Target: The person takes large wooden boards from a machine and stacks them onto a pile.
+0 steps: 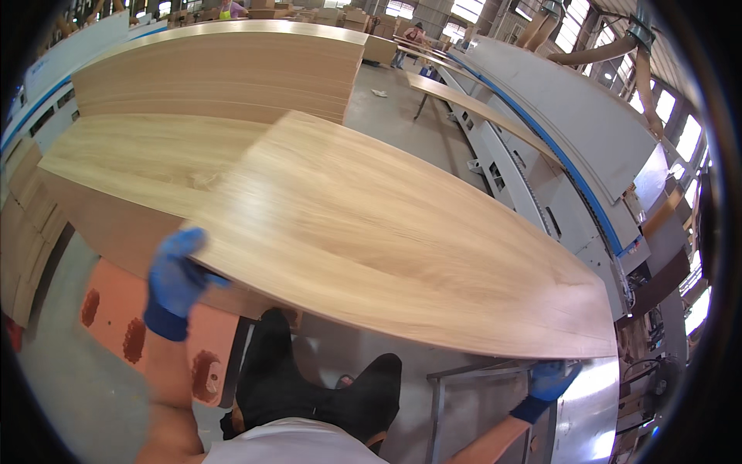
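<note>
Head view: plain board (402, 247) in gloved hands (171, 288)

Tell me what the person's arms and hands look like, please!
The left hand and right hand wear matching bright blue gloves with fingers. Each has a darker blue, band-shaped cuff at the wrist. The material might be knitted, but I can't be sure. Both forearms are bare: no sleeves or cables show there.

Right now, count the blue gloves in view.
2: one on the left hand, at the near-left corner of the board; one on the right hand, by its near-right corner. Any on the distant people are too small to tell.
</note>
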### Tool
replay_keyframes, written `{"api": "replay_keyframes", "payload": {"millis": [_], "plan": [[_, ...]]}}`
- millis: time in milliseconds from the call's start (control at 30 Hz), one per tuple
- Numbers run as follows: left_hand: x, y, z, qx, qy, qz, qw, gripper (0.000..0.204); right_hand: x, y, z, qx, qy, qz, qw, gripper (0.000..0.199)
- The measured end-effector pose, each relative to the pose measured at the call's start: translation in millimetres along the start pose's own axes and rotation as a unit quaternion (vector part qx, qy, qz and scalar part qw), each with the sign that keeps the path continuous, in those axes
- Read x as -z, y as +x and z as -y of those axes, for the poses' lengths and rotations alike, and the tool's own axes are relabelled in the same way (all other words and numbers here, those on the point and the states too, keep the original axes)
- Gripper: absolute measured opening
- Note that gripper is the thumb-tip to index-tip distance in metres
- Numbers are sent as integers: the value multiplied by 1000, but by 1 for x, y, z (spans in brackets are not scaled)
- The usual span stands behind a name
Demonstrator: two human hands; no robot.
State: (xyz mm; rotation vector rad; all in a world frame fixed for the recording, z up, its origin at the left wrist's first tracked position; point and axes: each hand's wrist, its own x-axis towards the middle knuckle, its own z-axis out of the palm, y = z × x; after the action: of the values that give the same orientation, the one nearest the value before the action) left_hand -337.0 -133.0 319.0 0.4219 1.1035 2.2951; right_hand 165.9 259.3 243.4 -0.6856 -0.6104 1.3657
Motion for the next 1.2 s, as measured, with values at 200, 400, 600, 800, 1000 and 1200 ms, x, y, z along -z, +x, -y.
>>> {"api": "replay_keyframes", "payload": {"millis": [200, 400, 600, 800, 1000, 1200], "plan": [[192, -11, -82, -158, -20, -164, 974, 44, 4, -21, -9, 122, -95, 25, 988, 48], [329, -11, -140, -253, -10, -289, 923, 50, -130, -184, -116, 66, -58, -6, 996, 52], [292, 46, -110, -271, 12, -365, 890, 47, -214, -308, -230, -458, -1, 442, 771, 27], [193, 64, -30, -280, 144, -399, 861, 44, -245, -336, -235, -179, -197, 757, 597, 36], [217, 112, -39, -372, 352, -489, 706, 40, -201, -234, -219, -336, -223, 533, 744, 50], [282, 146, -78, -310, 450, -554, 628, 42, -247, -169, -228, -332, -187, 391, 838, 48]]}}
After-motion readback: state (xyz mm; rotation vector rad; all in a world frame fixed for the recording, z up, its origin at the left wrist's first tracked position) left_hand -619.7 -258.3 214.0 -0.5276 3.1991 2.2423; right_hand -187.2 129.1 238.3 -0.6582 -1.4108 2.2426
